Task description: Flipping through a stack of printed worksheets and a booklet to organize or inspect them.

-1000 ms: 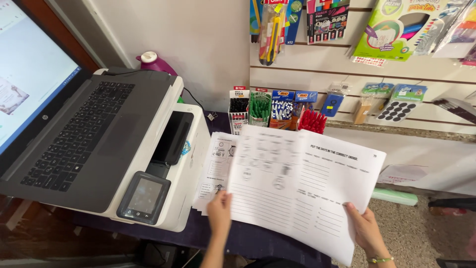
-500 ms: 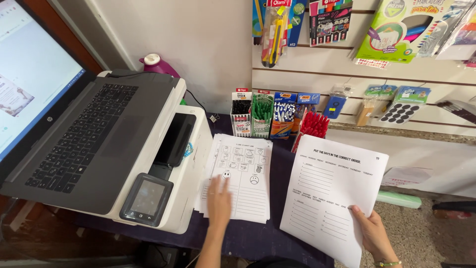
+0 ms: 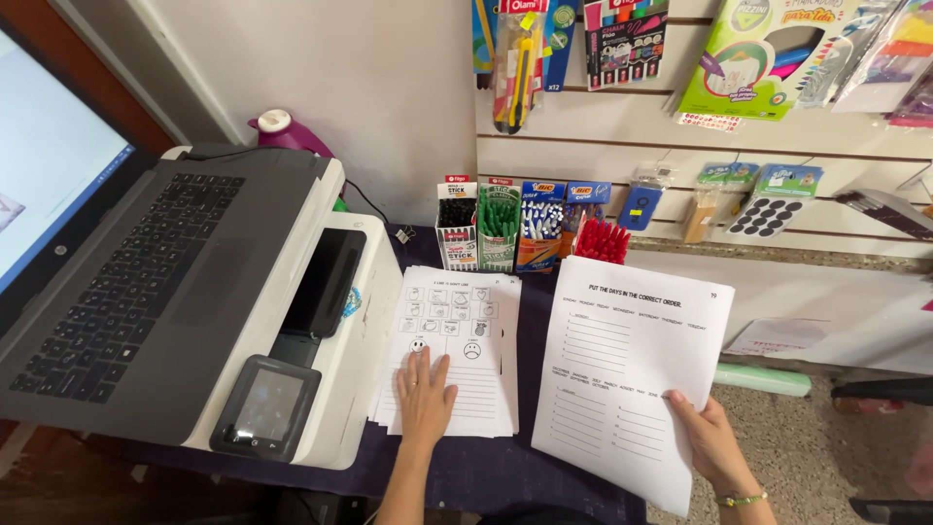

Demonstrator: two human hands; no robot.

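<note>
**Ana:** Left hand (image 3: 425, 394) is down flat, fingers spread, palm pressing the stack of white printed worksheets (image 3: 452, 350) on the dark purple tabletop (image 3: 486, 476). Over at four o'clock, the right hand (image 3: 712, 447) pinches a single white worksheet with ruled answer lines (image 3: 632, 374) by its lower right edge, thumb on top, lifted clear of the table.

**Ben:** And where does the stack sit?

**Ana:** Just beside the white printer (image 3: 364, 331) at its nine o'clock, with the row of cardboard pen boxes (image 3: 520, 224) near at twelve. An open grey laptop (image 3: 146, 282) rests on the printer's lid.

**Ben:** Which way do the pages run?

**Ana:** The stack's long axis goes six to twelve, heading at the twelve end by the pens, so it reads upright for the wearer. The held sheet is also portrait, heading at the far end, though leaning slightly towards one o'clock, its lower corner drooping.

**Ben:** Any advice for the handling?

**Ana:** I'd judge that an even palm keeps the pile from fanning; the edges look a little staggered on the left side. The loose page would behave better gripped nearer mid-edge, since one corner hold lets thin paper sag and crease.
</note>
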